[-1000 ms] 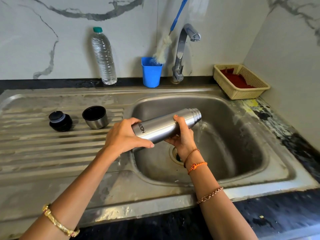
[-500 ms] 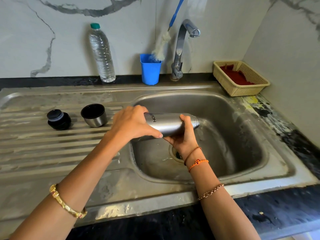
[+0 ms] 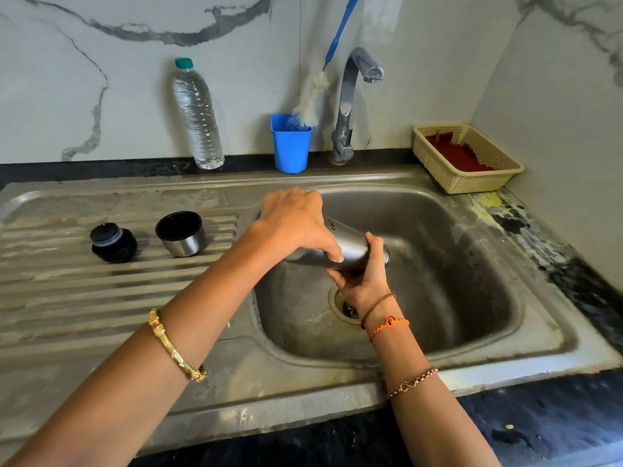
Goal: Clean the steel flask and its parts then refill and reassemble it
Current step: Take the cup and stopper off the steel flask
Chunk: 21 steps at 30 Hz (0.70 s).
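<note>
Flask held over the sink

Above the sink (image 3: 488, 352) basin the steel flask (image 3: 350, 251) lies tilted, mouth down to the right – left hand (image 3: 293, 224) curled over its base end, right hand (image 3: 362, 278) cupping the neck from below, fingers (image 3: 374, 242) wrapped round it – cup (image 3: 182, 234) and stopper (image 3: 113, 242) stand apart on the drainboard

Both arms are bare, no sleeves. The left wrist (image 3: 177, 345) wears a gold bangle. The right forearm (image 3: 401, 352) carries a thin brown thread, an orange knotted thread and a copper-coloured chain.
</note>
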Available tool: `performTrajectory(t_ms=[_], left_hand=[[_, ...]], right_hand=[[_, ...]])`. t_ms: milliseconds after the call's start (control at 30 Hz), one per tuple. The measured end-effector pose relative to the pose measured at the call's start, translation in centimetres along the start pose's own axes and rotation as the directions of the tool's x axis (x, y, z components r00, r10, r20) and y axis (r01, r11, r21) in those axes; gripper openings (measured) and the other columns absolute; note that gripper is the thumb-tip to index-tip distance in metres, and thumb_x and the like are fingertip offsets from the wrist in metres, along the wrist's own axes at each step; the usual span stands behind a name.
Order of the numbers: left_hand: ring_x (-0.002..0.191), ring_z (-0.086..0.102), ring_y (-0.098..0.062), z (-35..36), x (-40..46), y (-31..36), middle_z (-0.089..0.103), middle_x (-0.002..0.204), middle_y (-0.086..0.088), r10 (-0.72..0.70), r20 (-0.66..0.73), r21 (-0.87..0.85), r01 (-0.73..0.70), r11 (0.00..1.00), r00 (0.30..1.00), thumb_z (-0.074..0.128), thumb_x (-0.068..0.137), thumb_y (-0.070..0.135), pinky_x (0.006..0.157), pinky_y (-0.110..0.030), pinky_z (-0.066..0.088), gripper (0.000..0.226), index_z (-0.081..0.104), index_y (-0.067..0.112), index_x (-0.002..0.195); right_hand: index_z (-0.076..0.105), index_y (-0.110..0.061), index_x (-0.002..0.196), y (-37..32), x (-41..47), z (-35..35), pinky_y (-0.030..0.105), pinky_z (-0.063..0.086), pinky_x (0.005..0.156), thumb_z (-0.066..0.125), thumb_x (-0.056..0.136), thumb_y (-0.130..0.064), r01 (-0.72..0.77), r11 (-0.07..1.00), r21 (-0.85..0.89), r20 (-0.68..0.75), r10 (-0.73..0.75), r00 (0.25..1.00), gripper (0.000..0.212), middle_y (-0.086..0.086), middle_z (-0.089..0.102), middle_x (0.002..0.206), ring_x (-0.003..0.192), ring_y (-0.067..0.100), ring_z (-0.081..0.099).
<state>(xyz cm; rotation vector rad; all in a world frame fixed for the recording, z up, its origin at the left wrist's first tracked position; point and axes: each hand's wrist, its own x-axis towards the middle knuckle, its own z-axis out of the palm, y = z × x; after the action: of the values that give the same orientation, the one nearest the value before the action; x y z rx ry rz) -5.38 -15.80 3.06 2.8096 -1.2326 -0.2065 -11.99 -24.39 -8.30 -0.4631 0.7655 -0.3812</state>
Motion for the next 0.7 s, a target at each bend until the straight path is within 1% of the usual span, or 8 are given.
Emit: performTrajectory(t_ms=[100, 300, 367, 467, 533, 567, 633, 700], left_hand=[[0.108, 0.052, -0.024, 0.0, 0.3, 0.4, 0.056, 0.116, -0.004, 0.009, 0.021, 0.015, -0.009, 1.000, 1.000, 0.075, 0.063, 0.055, 0.076, -0.030, 0.035, 0.073, 0.053, 0.015, 0.120], [0.107, 0.052, -0.024, 0.4, 0.4, 0.6, 0.056, 0.117, -0.004, 0.012, 0.038, 0.026, -0.013, 1.000, 0.999, 0.074, 0.063, 0.055, 0.076, -0.030, 0.036, 0.074, 0.053, 0.015, 0.121], [0.102, 0.053, -0.024, 1.0, 0.3, 0.3, 0.058, 0.115, -0.004, -0.007, 0.048, 0.022, 0.006, 1.000, 0.999, 0.075, 0.061, 0.057, 0.073, -0.029, 0.035, 0.072, 0.056, 0.015, 0.116], [0.089, 0.049, -0.021, 1.6, 0.4, -0.2, 0.060, 0.111, -0.003, -0.025, 0.049, -0.007, 0.025, 1.000, 0.998, 0.074, 0.059, 0.059, 0.070, -0.028, 0.034, 0.066, 0.057, 0.016, 0.105], [0.100, 0.052, -0.021, 1.9, 0.5, -0.4, 0.057, 0.117, -0.003, -0.028, 0.040, -0.054, 0.030, 0.998, 0.999, 0.074, 0.060, 0.061, 0.073, -0.028, 0.036, 0.072, 0.056, 0.015, 0.113], [0.106, 0.053, -0.022, 2.2, 0.5, -0.7, 0.057, 0.120, -0.003, -0.031, 0.038, -0.091, 0.035, 0.995, 0.999, 0.074, 0.059, 0.062, 0.075, -0.029, 0.037, 0.078, 0.055, 0.015, 0.119], [0.110, 0.054, -0.022, 3.2, 0.2, -1.6, 0.057, 0.123, -0.002, -0.031, 0.047, -0.196, 0.040, 0.980, 0.998, 0.074, 0.058, 0.062, 0.078, -0.028, 0.040, 0.085, 0.052, 0.017, 0.126], [0.108, 0.055, -0.021, 4.9, -0.7, -2.9, 0.057, 0.123, -0.001, -0.031, 0.084, -0.338, 0.058, 0.939, 0.996, 0.078, 0.057, 0.058, 0.080, -0.027, 0.041, 0.087, 0.049, 0.019, 0.129]], right_hand=[[0.057, -0.010, 0.090, 0.1, 0.0, -0.1, 0.025, 0.054, 0.043, 0.054, 0.085, -0.045, -0.018, 0.999, 0.036, -0.035, 0.019, 0.999, 0.035, 0.009, 0.063, 0.084, 0.074, 0.020, 0.062], [0.056, -0.010, 0.091, 0.1, 0.2, -0.5, 0.024, 0.052, 0.041, 0.057, 0.083, -0.046, -0.053, 0.998, 0.023, -0.077, 0.054, 0.996, 0.036, 0.008, 0.062, 0.086, 0.074, 0.020, 0.061], [0.057, -0.011, 0.092, 0.5, 0.2, -0.6, 0.024, 0.052, 0.041, 0.057, 0.082, -0.046, -0.072, 0.997, 0.005, -0.082, 0.072, 0.994, 0.037, 0.008, 0.063, 0.087, 0.074, 0.020, 0.061], [0.056, -0.010, 0.091, 0.2, 0.2, -0.7, 0.024, 0.052, 0.041, 0.058, 0.082, -0.046, -0.070, 0.997, -0.014, -0.087, 0.068, 0.994, 0.036, 0.009, 0.062, 0.089, 0.076, 0.020, 0.061], [0.058, -0.009, 0.096, -0.2, 0.4, -0.8, 0.024, 0.052, 0.042, 0.059, 0.081, -0.046, -0.037, 0.999, -0.013, -0.069, 0.036, 0.997, 0.039, 0.009, 0.063, 0.090, 0.076, 0.021, 0.062], [0.058, -0.009, 0.102, -0.4, 0.5, -0.8, 0.024, 0.052, 0.043, 0.061, 0.079, -0.046, -0.014, 1.000, -0.016, -0.063, 0.013, 0.998, 0.044, 0.009, 0.064, 0.093, 0.077, 0.021, 0.063], [0.053, -0.009, 0.115, -0.4, 0.5, -0.9, 0.028, 0.054, 0.049, 0.067, 0.075, -0.044, 0.058, 0.997, -0.045, -0.099, -0.062, 0.993, 0.055, 0.010, 0.064, 0.104, 0.086, 0.024, 0.065], [0.047, -0.011, 0.115, -0.2, 0.0, -1.1, 0.034, 0.057, 0.059, 0.071, 0.075, -0.037, 0.177, 0.979, -0.101, -0.169, -0.193, 0.967, 0.054, 0.011, 0.062, 0.108, 0.094, 0.027, 0.064]])
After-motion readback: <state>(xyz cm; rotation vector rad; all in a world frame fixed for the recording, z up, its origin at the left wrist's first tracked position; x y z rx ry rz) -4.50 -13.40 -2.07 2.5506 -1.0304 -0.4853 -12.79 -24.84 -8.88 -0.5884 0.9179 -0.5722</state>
